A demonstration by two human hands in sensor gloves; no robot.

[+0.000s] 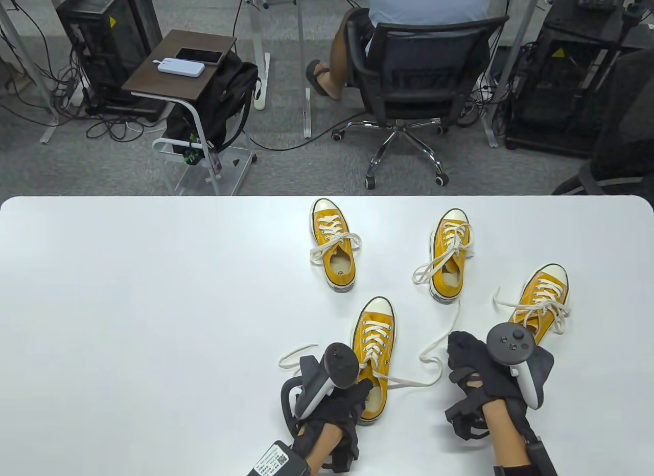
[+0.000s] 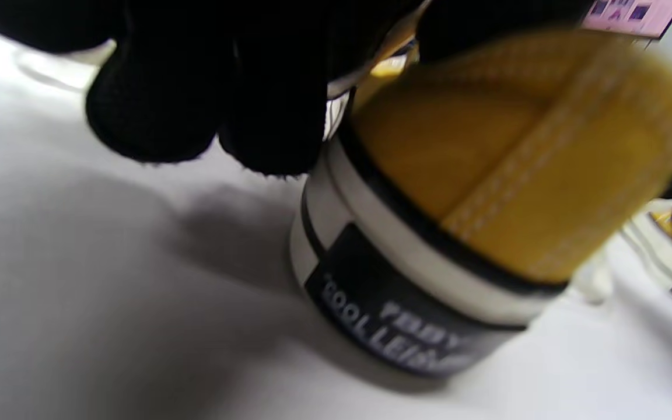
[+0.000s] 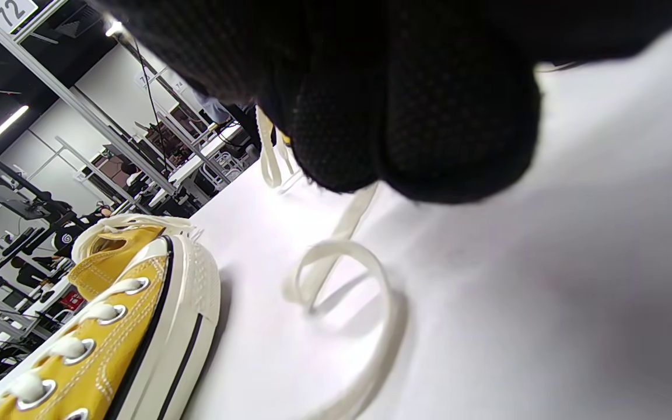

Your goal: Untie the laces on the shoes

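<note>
Four yellow sneakers with white laces lie on the white table. The nearest shoe has loose laces: one end trails left, and the other lace loops to the right. My left hand holds this shoe at the heel, with its fingers against the heel's side. My right hand is beside the shoe, and its curled fingers pinch the right lace, which loops on the table below them.
Three more sneakers still carry bows: one at the far middle, one further right, and one just beyond my right hand. An office chair with a seated person stands behind the table's far edge.
</note>
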